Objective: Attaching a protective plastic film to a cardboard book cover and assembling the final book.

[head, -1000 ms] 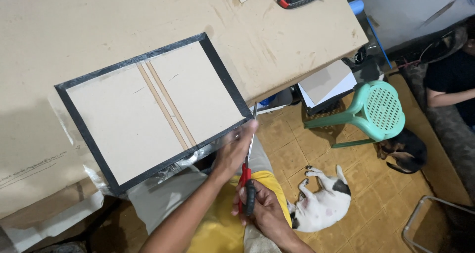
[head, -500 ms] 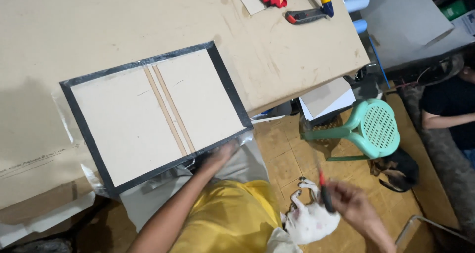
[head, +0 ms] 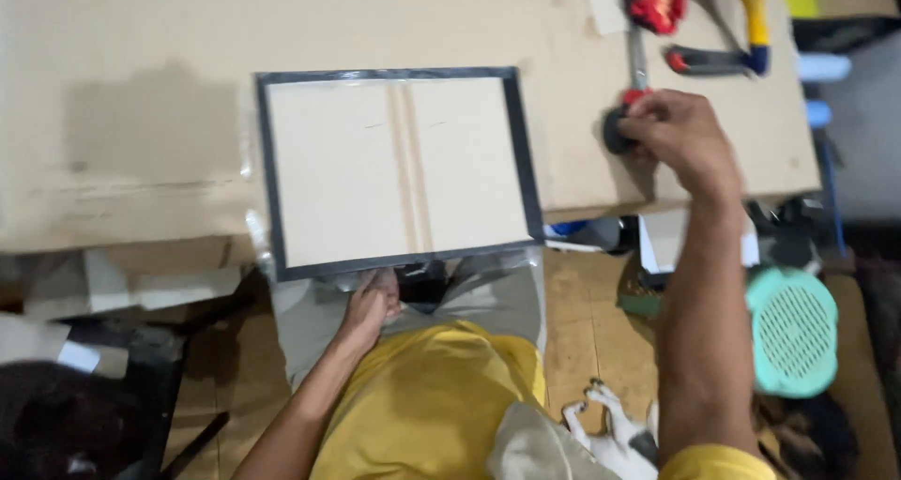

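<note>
A flat cardboard panel (head: 394,170) edged with black tape lies on the brown table (head: 141,114), its near edge hanging over the table's front. My left hand (head: 371,304) holds that near edge from below, fingers curled under it. My right hand (head: 680,137) reaches out over the table to the right of the panel, shut on a knife (head: 631,91) with a black and red handle and a metal blade pointing away from me.
More hand tools (head: 713,20) in red, black and yellow lie at the table's far right. A green plastic stool (head: 793,330) stands on the floor at right, and a white dog (head: 610,438) lies by my legs. Cardboard scraps (head: 141,283) sit under the table at left.
My right hand rose from beside my lap, carrying the knife up and over the table to the right of the panel. My left hand stayed at the panel's near edge.
</note>
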